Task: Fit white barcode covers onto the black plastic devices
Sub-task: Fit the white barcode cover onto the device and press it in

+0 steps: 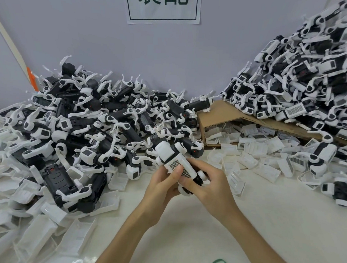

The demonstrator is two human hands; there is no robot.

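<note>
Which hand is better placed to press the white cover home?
Probably left: the left hand rests its thumb on the cover, over the barcode grid, while the right hand grips the device by its black end, steadying it.

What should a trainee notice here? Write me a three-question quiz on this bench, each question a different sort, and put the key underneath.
1. True or false: the left hand and the right hand both hold the same device.
2. Which of these lies on the table nearest the camera? A) a green loop B) a red pen C) scissors
3. Fill in: loose white covers lie in and in front of the mouth of the tipped ____ box.

Key: 1 true; 2 A; 3 cardboard.
</note>
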